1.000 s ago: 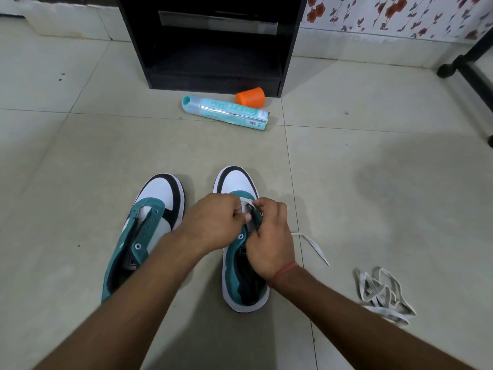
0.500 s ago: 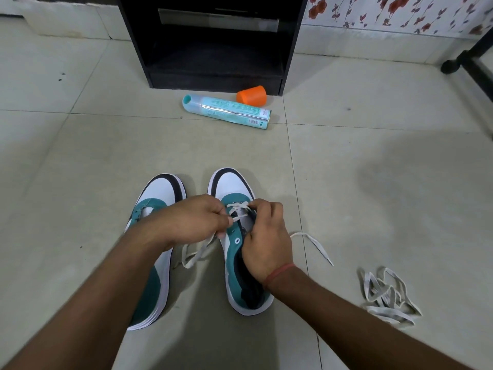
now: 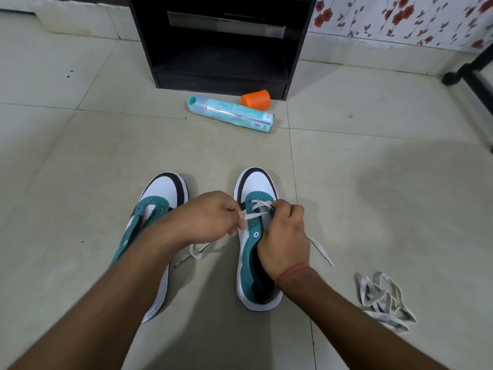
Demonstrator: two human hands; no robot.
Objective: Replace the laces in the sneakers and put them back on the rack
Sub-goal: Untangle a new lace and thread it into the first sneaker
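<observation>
Two teal, white and black sneakers stand side by side on the tiled floor. The right sneaker [image 3: 256, 188] has a white lace [image 3: 257, 215] crossing its front eyelets. My left hand [image 3: 205, 217] pinches one end of that lace and holds it out to the left; the slack trails on the floor between the shoes. My right hand [image 3: 284, 236] grips the sneaker's right eyelet flap and the lace there, and the lace's other end lies on the floor to the right. The left sneaker [image 3: 162, 193] has no lace and is partly hidden by my left forearm.
A loose pile of white laces [image 3: 384, 300] lies on the floor at the right. A teal spray can [image 3: 232, 113] and its orange cap [image 3: 256, 98] lie in front of the black rack [image 3: 224, 44]. A black furniture leg [image 3: 466, 73] stands at the far right.
My left hand has drawn the lace out through the eyelet to the left, away from my right hand. The lace now crosses the front eyelets, with slack lying between the shoes.
</observation>
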